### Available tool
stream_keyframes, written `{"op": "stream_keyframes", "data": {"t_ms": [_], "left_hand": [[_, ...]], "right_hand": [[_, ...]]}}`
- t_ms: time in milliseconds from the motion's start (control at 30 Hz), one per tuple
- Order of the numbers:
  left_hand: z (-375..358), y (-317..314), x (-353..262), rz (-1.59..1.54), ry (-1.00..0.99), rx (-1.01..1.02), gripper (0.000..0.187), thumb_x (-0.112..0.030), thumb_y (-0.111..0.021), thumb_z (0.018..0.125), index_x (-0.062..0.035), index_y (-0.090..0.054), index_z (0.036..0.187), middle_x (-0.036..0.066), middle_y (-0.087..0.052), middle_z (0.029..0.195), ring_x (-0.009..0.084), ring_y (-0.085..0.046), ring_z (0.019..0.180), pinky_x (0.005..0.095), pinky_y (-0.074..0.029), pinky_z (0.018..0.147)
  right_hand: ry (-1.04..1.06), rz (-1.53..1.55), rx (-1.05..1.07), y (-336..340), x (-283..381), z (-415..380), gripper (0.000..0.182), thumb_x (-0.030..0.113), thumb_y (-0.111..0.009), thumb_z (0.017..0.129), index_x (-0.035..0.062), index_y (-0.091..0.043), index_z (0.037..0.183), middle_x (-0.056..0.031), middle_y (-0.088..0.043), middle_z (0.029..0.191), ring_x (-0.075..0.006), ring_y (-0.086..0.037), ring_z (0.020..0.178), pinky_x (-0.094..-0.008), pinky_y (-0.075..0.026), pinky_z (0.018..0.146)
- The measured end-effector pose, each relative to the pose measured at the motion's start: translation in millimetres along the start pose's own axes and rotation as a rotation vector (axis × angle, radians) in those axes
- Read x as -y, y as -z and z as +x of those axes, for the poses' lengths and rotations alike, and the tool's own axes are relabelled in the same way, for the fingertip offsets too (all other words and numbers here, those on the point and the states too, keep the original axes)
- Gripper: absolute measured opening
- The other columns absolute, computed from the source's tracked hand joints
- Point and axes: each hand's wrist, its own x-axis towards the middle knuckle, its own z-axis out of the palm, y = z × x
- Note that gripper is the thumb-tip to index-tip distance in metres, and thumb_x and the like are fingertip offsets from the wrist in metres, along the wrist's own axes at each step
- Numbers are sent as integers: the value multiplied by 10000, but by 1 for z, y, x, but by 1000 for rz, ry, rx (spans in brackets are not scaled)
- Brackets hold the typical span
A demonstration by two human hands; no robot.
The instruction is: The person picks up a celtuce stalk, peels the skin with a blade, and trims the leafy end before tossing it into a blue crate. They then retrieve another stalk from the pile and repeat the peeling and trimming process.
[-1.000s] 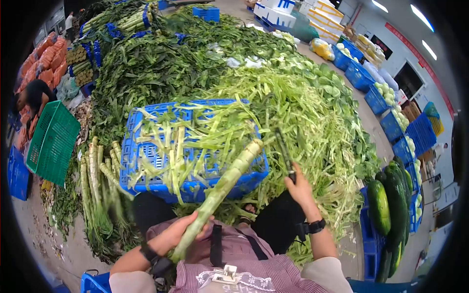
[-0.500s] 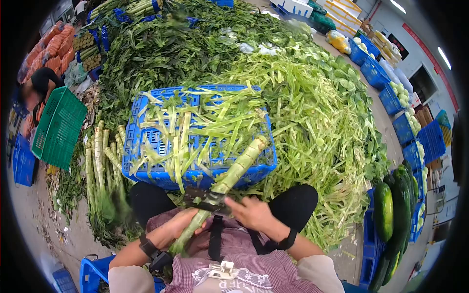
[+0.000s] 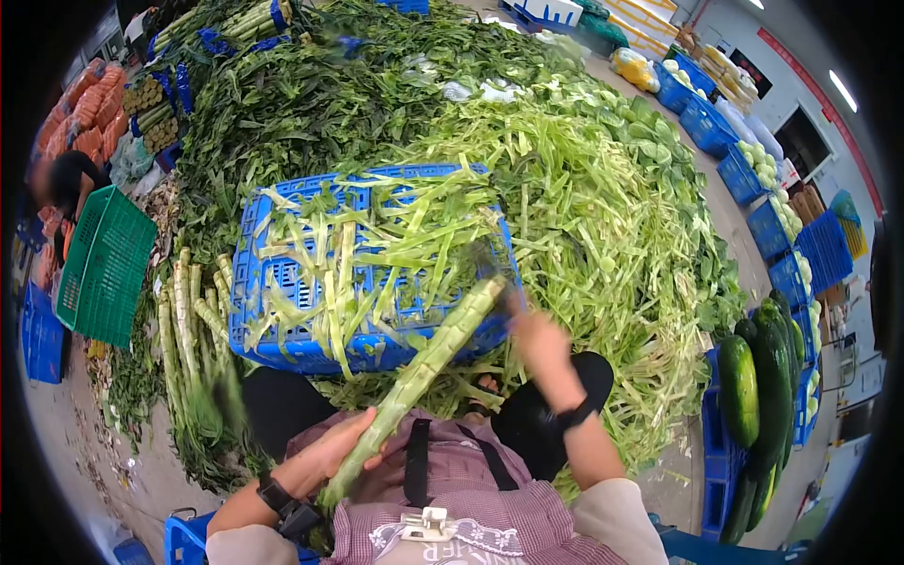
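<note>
Left hand (image 3: pixel 331 450) clenched around lower stalk (image 3: pixel 424 369), stalk slanting up to near right corner of blue crate (image 3: pixel 282 325) heaped with peelings (image 3: pixel 377 245); right hand (image 3: pixel 539 341) at stalk tip, blurred, grip unclear

A wholesale vegetable market: heaped greens (image 3: pixel 311 104) fill the centre, blue crates (image 3: pixel 725 132) of produce line the upper right, cucumbers (image 3: pixel 739 391) at right.
</note>
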Motion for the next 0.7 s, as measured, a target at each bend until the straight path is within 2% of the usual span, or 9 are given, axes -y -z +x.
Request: {"op": "stream_keyframes", "data": {"t_ms": [67,167,267,300,333,400,467,533,700], "left_hand": [[-12,4,14,-43,-1,19,453,-450,-285,1012,-74,-490,1161,74,-541,776,158,-522,547,261,-447,483],[-13,-12,9,-192,8,-4,429,-442,-342,1000,-75,-493,1164,75,-555,794,191,-558,605,308,-514,570],[21,5,9,-54,20,34,484,-462,-287,1005,-45,-512,1099,93,-560,781,222,-558,593,321,-516,582],[30,7,8,-55,13,33,484,-462,-287,1005,-45,-512,1099,93,-560,781,222,-558,593,321,-516,582],[37,10,8,-85,29,111,494,-464,-263,1009,-43,-508,1091,92,-548,765,219,-547,581,312,-498,565],[38,9,8,-115,47,185,506,-467,-239,1012,-41,-505,1082,90,-535,749,216,-535,569,304,-480,547],[30,3,10,-238,63,164,580,-485,-172,1012,-20,-502,1114,91,-519,722,192,-495,539,274,-420,489],[33,-2,9,-149,47,134,605,-504,-139,1004,-36,-492,1155,78,-500,728,179,-489,536,272,-407,473],[45,-17,5,-14,-123,60,495,-448,-244,1012,-120,-329,1373,94,-533,839,182,-527,558,295,-474,505]], "right_hand": [[-417,304,-42,-56,-108,32,424,328,-522,905,219,-519,1314,-172,-618,649,-332,-610,563,-433,-480,502],[-421,462,-194,-13,-75,7,375,322,-495,932,117,-590,1231,-193,-636,712,-363,-608,602,-438,-477,548],[240,528,-293,16,20,-36,284,235,-596,856,129,-622,1119,-155,-625,762,-367,-591,610,-422,-500,553],[339,321,55,19,48,-49,358,220,-639,803,174,-609,1156,-134,-612,772,-334,-589,583,-418,-490,500],[619,441,-23,11,56,-67,431,216,-648,795,229,-579,1220,-110,-580,739,-280,-593,565,-403,-479,463],[756,380,-54,12,57,-62,454,227,-645,812,250,-566,1259,-92,-561,708,-245,-590,548,-378,-478,461],[313,101,-4,10,30,-18,400,242,-643,828,250,-605,1226,-90,-560,696,-255,-589,547,-384,-470,456],[42,398,-276,-20,-33,12,362,273,-614,857,231,-599,1216,-111,-569,704,-296,-590,562,-403,-481,479],[203,367,-192,0,25,-22,381,302,-620,855,259,-577,1232,-119,-584,714,-299,-602,586,-402,-490,483]]}}
